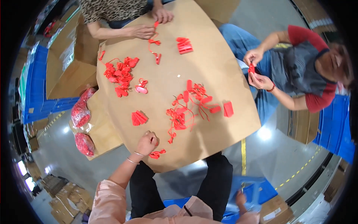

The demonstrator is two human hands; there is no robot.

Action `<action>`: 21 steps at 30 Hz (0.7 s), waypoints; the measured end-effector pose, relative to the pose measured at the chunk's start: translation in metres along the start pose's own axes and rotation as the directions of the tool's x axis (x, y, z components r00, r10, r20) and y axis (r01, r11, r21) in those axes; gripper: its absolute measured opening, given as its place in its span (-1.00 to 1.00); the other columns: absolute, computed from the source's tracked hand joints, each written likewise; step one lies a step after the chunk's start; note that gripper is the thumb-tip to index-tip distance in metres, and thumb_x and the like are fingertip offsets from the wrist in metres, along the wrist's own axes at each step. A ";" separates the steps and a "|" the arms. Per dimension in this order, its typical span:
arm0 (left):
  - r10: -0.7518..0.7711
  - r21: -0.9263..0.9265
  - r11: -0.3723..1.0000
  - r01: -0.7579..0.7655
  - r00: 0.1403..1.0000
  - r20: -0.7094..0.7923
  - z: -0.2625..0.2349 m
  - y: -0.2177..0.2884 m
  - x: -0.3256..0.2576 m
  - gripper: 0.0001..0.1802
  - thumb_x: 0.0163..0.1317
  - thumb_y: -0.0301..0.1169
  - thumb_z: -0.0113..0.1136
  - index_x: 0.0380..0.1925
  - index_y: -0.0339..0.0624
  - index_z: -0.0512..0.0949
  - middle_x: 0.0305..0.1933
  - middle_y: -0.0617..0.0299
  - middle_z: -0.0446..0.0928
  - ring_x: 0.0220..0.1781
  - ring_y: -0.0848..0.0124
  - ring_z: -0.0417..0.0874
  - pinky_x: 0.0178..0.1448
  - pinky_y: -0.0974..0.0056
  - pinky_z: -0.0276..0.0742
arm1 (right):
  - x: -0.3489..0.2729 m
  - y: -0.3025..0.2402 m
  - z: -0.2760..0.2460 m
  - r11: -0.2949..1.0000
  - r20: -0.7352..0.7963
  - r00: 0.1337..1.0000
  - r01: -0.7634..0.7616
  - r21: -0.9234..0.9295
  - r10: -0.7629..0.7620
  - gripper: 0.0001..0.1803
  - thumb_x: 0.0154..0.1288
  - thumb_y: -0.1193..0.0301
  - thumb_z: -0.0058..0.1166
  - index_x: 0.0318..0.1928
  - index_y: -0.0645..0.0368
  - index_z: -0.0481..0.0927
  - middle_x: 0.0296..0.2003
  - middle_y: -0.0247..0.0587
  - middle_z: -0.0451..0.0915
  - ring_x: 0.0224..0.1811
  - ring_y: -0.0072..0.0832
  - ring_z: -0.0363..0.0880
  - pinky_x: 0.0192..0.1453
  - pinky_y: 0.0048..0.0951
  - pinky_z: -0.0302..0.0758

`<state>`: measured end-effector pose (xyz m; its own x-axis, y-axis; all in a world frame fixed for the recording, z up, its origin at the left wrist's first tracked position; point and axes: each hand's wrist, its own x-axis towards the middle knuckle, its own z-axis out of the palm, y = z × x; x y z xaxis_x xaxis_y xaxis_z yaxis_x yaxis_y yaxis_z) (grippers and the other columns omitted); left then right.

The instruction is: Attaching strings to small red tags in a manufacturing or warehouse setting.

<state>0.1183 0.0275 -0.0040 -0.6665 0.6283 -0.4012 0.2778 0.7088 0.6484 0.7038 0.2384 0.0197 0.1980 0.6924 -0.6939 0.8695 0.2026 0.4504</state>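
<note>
My left hand (148,143) is at the near left edge of the cardboard-covered table, its fingers curled closed. A bit of red shows at the fingers, but what they hold is mostly hidden. Just below it lies a small red knotted cord piece (157,154). Beyond the hand sits a fanned stack of flat red pieces (139,118). To its right spreads a loose tangle of red cords with oblong red pieces (179,118). My right hand (241,198) hangs low at my right side, off the table, beside a blue plastic stool (253,186); its fingers are too unclear to read.
A heap of red corded pieces (121,74) lies at the table's far left. Another red stack (228,109) is at right, and one (184,45) at the back. Two co-workers handle red pieces, one across and one right. Bagged red items (81,114) and an open carton (71,59) stand left.
</note>
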 end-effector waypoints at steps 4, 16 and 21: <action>0.020 -0.067 0.998 -0.018 0.999 0.025 -0.010 -0.003 -0.003 -0.89 0.07 -0.43 -0.01 -0.57 -0.21 0.39 -0.52 0.07 0.33 -0.43 0.15 0.42 -0.31 0.16 0.36 | -0.014 0.007 0.044 0.990 0.173 0.978 0.126 -0.062 -0.114 -0.38 0.31 -0.03 -0.41 -0.29 0.21 0.60 -0.32 0.10 0.57 -0.20 -0.07 0.55 -0.20 -0.13 0.48; 0.011 0.021 1.000 -0.008 0.993 -0.116 0.003 -0.008 -0.005 -0.88 0.04 -0.48 0.04 -0.60 -0.26 0.39 -0.59 0.13 0.30 -0.59 0.27 0.36 -0.45 0.27 0.31 | 0.064 0.015 0.133 0.920 0.357 0.872 0.385 -0.073 -0.336 -0.43 0.20 -0.07 -0.27 -0.36 0.21 0.56 -0.37 0.08 0.55 -0.26 -0.08 0.49 -0.21 -0.12 0.43; -0.008 -0.017 1.000 0.005 0.984 -0.177 0.004 -0.012 -0.010 -0.90 0.05 -0.50 0.03 -0.60 -0.25 0.40 -0.58 0.15 0.31 -0.59 0.30 0.37 -0.46 0.31 0.32 | 0.111 -0.014 0.134 0.828 0.402 0.784 0.551 -0.101 -0.473 -0.43 0.15 -0.08 -0.21 -0.39 0.21 0.54 -0.39 0.08 0.54 -0.28 -0.09 0.47 -0.22 -0.12 0.41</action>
<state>0.1244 0.0141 -0.0101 -0.7806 0.5561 -0.2854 0.2629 0.7064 0.6572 0.7743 0.2194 -0.1389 -0.0745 0.1689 -0.9828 0.7837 0.6193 0.0470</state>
